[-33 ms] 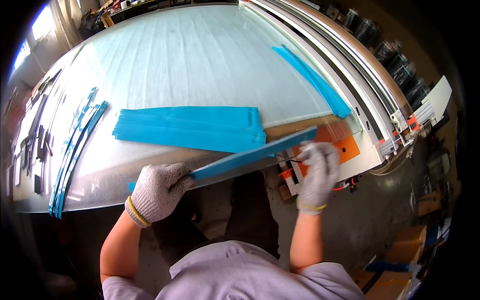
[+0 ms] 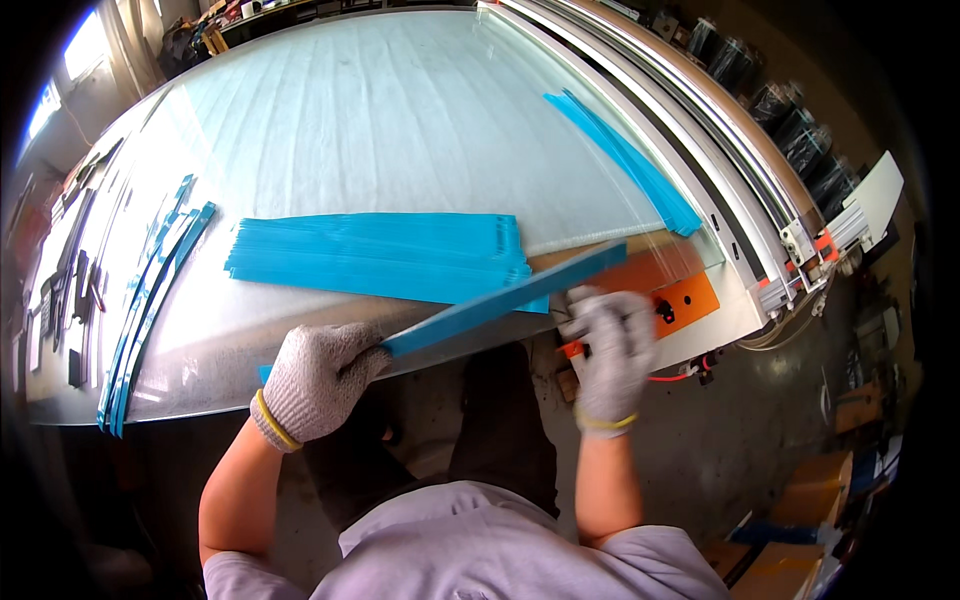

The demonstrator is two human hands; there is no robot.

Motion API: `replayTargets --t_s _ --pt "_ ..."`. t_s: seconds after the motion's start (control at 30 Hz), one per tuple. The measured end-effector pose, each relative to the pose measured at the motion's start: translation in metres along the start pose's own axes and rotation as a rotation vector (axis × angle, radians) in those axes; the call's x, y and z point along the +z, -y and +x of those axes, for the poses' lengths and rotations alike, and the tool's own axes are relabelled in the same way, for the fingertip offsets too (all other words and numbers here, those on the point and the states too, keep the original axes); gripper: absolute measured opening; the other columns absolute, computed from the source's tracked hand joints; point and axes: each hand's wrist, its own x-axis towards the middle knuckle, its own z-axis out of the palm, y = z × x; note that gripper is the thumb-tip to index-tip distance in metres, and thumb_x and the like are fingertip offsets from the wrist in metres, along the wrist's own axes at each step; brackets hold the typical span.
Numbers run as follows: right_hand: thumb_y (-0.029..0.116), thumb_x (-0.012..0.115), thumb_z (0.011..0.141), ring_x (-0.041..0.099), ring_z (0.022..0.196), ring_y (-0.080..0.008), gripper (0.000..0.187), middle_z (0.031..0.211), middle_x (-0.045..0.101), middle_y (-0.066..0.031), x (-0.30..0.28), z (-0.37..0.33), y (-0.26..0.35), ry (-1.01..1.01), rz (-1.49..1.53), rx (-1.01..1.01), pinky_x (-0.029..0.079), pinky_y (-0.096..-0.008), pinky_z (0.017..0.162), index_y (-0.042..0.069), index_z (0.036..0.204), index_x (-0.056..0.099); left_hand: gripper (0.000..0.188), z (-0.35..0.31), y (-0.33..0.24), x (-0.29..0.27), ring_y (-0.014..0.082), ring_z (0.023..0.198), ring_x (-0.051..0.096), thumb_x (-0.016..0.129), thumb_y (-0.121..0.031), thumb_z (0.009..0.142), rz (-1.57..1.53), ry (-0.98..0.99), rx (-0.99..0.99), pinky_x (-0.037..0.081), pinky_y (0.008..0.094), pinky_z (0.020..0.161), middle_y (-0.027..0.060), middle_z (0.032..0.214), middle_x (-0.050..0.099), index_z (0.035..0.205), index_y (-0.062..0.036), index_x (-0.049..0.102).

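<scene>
My left hand [image 2: 325, 385], in a pale knit glove with a yellow cuff, is closed around the near end of a long blue strip [image 2: 500, 298]. The strip slants up to the right, raised above the table's front edge. Below its right part is my right hand [image 2: 612, 350], gloved alike, fingers curled together and blurred by motion. What those fingers pinch, if anything, cannot be made out. Just beyond the held strip lies a stack of blue strips [image 2: 375, 250], fanned slightly at its ends.
More blue strips [image 2: 630, 165] lie along the right side of the glossy table [image 2: 330, 120], beside a white rail [image 2: 690, 130]. Narrow blue strips [image 2: 160, 300] overhang the front left edge, near dark thin pieces [image 2: 75, 270]. An orange plate [image 2: 700, 297] sits at the right corner.
My right hand has shifted left and slightly down. The far end of the held strip has moved a little left. My left hand is almost where it was.
</scene>
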Motion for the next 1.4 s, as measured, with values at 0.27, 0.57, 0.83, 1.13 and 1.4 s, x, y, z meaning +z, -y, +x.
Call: replayTargets --t_s 0.27,0.57,0.83,1.13,1.4 --pt "-0.007 0.063 0.095 0.064 0.076 -0.0089 0.015 0.104 0.07 -0.0077 0.074 -0.041 -0.012 0.589 0.147 -0.072 0.051 -0.0221 0.066 0.001 0.106 0.068 0.023 0.027 -0.019 -0.005 0.0135 0.063 0.058 0.063 -0.016 0.099 -0.374 0.178 -0.263 0.049 0.0331 0.061 0.0108 0.072 0.064 0.101 0.0054 0.07" --pt "-0.004 0.066 0.093 0.07 0.103 -0.022 0.053 0.122 0.069 -0.0137 0.092 -0.018 -0.013 0.568 -0.02 -0.239 0.056 -0.0309 0.088 0.011 0.143 0.056 0.024 0.032 -0.007 0.001 0.0086 0.062 0.053 0.063 -0.019 0.101 -0.448 0.194 -0.349 0.044 0.0271 0.057 0.0041 0.069 0.061 0.1 0.0046 0.07" --pt "0.012 0.079 0.086 0.065 0.064 -0.0164 0.078 0.078 0.064 -0.0103 0.078 -0.013 -0.009 0.445 -0.53 -0.147 0.055 -0.0342 0.063 0.014 0.155 0.043 0.026 0.032 0.006 0.03 0.0271 0.061 0.061 0.062 -0.02 0.098 -0.043 0.065 -0.172 0.049 0.0398 0.062 0.0184 0.07 0.063 0.092 0.0039 0.068" --pt "0.004 0.06 0.097 0.074 0.088 -0.0273 0.024 0.101 0.072 -0.0183 0.048 -0.01 0.012 0.388 -0.46 -0.262 0.058 -0.0342 0.078 0.001 0.12 0.067 0.017 0.014 -0.01 0.055 0.0412 0.073 0.066 0.068 -0.02 0.092 0.243 0.08 -0.024 0.051 0.0484 0.063 0.019 0.079 0.067 0.09 -0.0033 0.069" --pt "0.011 0.047 0.103 0.06 0.054 -0.0106 0.035 0.106 0.071 -0.0122 0.059 0.014 0.024 0.85 0.14 0.513 0.045 -0.0207 0.047 -0.002 0.136 0.052 0.016 0.009 -0.012 0.055 0.0403 0.074 0.067 0.068 -0.019 0.09 0.317 0.085 -0.034 0.053 0.0486 0.065 0.018 0.08 0.068 0.1 -0.0067 0.071"
